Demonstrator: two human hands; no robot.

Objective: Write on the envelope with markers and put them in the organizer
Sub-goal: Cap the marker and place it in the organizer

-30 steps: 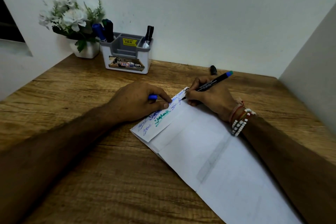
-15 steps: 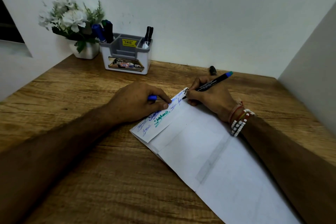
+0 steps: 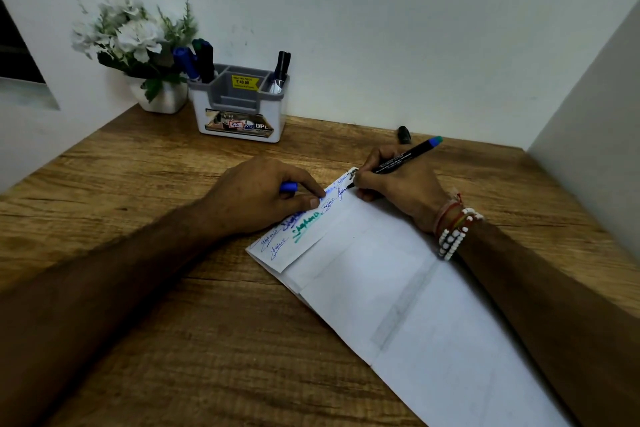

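On wooden desk, white envelope lying diagonally, flap covered in blue and green writing. My right hand gripping black marker, tip touching flap's far end. My left hand pinning flap, fingers curled around blue cap. Organizer standing against wall, well apart, holding markers; beside it, flower pot.

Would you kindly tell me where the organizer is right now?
In the head view, the organizer stands at the back left of the wooden desk against the wall, right beside the white flower pot, well beyond the left hand.
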